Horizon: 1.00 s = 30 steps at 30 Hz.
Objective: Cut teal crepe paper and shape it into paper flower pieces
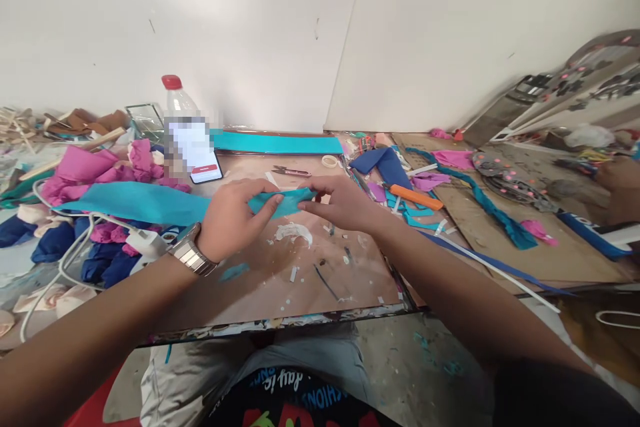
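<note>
Turquoise strip (145,202): my left hand (231,219) and right hand (336,203) both pinching it, right of phone (204,155), likely so I keep edge steady.

The person wears a black shirt (311,396) with white and blue letters, pale grey trousers (320,355) just beyond this shirt, a black sleeve (543,392) to its right, and a silver-coloured metal wristband (193,255) to its left.
</note>
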Each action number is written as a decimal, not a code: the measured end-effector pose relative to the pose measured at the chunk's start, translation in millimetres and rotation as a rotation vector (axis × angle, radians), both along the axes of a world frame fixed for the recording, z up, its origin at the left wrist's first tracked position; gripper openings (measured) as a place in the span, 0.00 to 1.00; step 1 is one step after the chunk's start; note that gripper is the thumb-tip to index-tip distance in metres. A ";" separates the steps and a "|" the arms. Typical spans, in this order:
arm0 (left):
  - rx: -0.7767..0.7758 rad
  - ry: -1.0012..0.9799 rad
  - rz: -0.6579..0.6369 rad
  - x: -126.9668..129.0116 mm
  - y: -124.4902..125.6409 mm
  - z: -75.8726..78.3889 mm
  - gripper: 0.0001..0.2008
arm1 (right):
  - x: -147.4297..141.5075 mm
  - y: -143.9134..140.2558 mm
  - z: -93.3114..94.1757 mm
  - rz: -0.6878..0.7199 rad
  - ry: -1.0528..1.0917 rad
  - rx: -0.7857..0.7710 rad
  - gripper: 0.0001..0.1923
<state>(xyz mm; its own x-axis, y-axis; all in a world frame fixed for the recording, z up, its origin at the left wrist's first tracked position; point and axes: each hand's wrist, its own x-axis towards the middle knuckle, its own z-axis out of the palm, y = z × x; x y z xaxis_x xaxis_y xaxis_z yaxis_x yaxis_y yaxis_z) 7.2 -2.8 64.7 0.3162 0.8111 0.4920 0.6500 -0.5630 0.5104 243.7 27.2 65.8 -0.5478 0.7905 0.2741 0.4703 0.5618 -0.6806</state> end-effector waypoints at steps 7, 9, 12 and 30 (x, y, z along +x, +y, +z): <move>-0.267 -0.128 -0.125 -8.2 1.9 -11.0 0.16 | -14.0 -5.9 -15.7 -0.003 0.102 0.056 0.15; -0.311 -0.154 -0.151 -9.8 1.8 -13.9 0.16 | -16.1 -7.5 -22.8 -0.009 0.131 0.057 0.11; -0.368 -0.187 -0.181 -11.3 2.4 -18.0 0.16 | -17.2 -10.5 -33.4 0.000 0.178 0.083 0.12; -0.365 -0.226 -0.214 -10.2 -0.3 -25.3 0.16 | -21.1 -22.4 -42.9 0.032 0.223 0.365 0.06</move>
